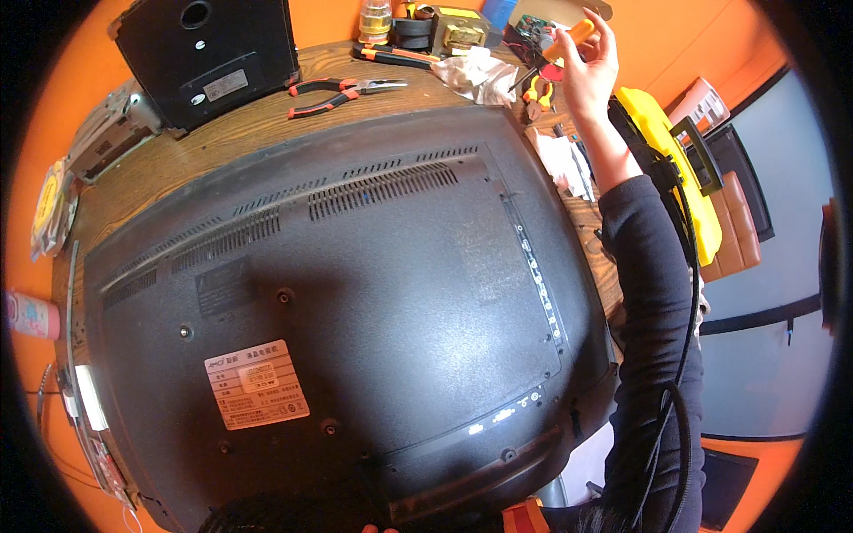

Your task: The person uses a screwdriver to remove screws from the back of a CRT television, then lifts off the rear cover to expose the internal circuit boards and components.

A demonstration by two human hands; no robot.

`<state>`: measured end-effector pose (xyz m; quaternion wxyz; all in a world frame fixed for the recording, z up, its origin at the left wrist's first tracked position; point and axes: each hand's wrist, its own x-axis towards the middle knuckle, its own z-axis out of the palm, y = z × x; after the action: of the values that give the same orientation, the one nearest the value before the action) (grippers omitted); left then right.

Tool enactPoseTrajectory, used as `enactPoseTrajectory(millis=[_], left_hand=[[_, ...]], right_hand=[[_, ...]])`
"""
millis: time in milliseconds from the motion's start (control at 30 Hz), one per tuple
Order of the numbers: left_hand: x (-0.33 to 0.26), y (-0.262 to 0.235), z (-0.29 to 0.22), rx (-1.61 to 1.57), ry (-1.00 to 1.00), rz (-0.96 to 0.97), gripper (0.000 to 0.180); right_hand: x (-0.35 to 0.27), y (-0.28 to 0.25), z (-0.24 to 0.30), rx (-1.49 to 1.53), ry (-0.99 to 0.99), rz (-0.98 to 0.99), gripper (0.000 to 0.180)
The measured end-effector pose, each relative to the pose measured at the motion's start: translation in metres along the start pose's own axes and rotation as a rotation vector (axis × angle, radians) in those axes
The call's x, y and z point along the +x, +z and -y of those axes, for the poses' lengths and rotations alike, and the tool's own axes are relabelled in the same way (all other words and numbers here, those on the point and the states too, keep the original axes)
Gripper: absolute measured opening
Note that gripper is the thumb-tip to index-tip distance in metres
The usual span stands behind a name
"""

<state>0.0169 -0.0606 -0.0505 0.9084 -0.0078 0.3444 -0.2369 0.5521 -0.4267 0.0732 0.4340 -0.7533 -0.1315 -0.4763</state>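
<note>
A large black flat-screen television (391, 293) lies face down on the wooden table, with its vented back and white label upward. Beyond its far right corner my right hand (593, 75) is raised, fingers closed around the orange-yellow handle of a screwdriver (577, 37). The screwdriver's thin shaft slants down to the left, over the tabletop near a crumpled white cloth (480, 75). Only a sliver of skin, seemingly fingertips of my left hand (380, 530), shows at the lower edge beside the television; how those fingers are held is hidden.
Red-and-black pliers (342, 93) lie past the television's far edge, near a black boxy device (209, 62). Small yellow-handled pliers (537, 96) rest below my right hand. A yellow case (671, 169) stands at the right. A black cable (689, 240) runs along my right arm.
</note>
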Motion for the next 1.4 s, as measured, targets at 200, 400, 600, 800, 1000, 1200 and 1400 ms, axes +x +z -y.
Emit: enactPoseTrajectory(millis=[200,400,600,800,1000,1200,1400], left_hand=[[0.003,0.057,-0.002,0.571,0.170,0.164,0.015],[0.009,0.084,0.002,2.830,1.227,0.283,0.056],[0.060,0.053,0.001,2.207,2.180,0.203,0.018],[0.029,0.090,0.022,1.332,1.709,0.218,0.035],[0.026,0.141,0.010,0.420,0.607,0.658,0.047],[0.022,0.136,0.006,0.282,0.504,0.605,0.042],[-0.014,0.131,-0.026,0.399,0.613,0.555,0.033]], right_hand=[[-0.010,0.008,-0.001,0.347,0.355,-0.239,0.050],[-0.027,0.010,0.058,0.676,0.749,-0.135,0.036],[-0.058,0.002,0.155,0.862,0.934,0.150,0.034],[-0.094,-0.019,0.241,0.869,0.950,0.423,0.034],[-0.149,-0.027,0.305,0.788,0.923,0.729,0.040],[-0.177,-0.014,0.319,0.793,0.786,0.721,0.042],[-0.158,-0.011,0.292,0.854,0.750,0.585,0.044]])
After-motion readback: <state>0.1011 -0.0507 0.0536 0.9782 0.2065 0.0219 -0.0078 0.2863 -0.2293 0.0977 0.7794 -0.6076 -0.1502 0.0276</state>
